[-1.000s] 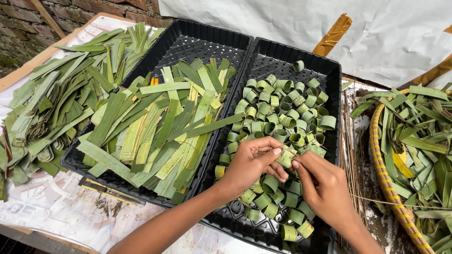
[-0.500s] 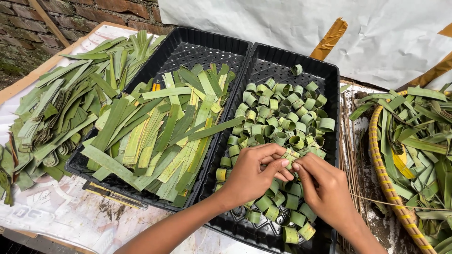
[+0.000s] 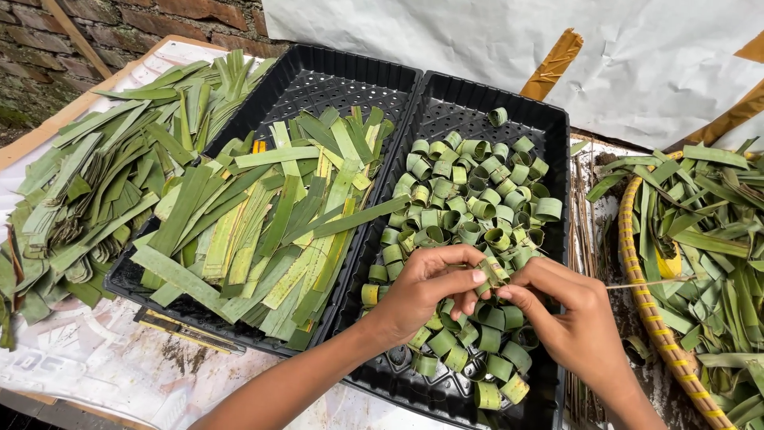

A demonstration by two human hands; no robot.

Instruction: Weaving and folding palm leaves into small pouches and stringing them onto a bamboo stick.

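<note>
My left hand [image 3: 426,291] and my right hand [image 3: 567,314] meet over the near half of the right black tray [image 3: 549,127]. Both pinch a small rolled leaf strip [image 3: 492,272] between the fingertips. A thin stick [image 3: 649,282] juts out to the right from my right hand. Under and around the hands lie several green leaf rings [image 3: 469,199], filling the right tray. The left black tray [image 3: 318,80] holds flat cut leaf strips [image 3: 270,215], green and yellowish.
A loose heap of leaf strips [image 3: 87,183] lies on the table at left. A yellow-rimmed woven basket [image 3: 637,295] with leaf scraps stands at right. Crumpled white sheeting [image 3: 637,56] hangs behind, and a brick wall [image 3: 119,20] shows at top left.
The hands have stayed over the right tray, fingertips working the rolled strip. The view has shifted slightly; the trays and leaves have not moved.
</note>
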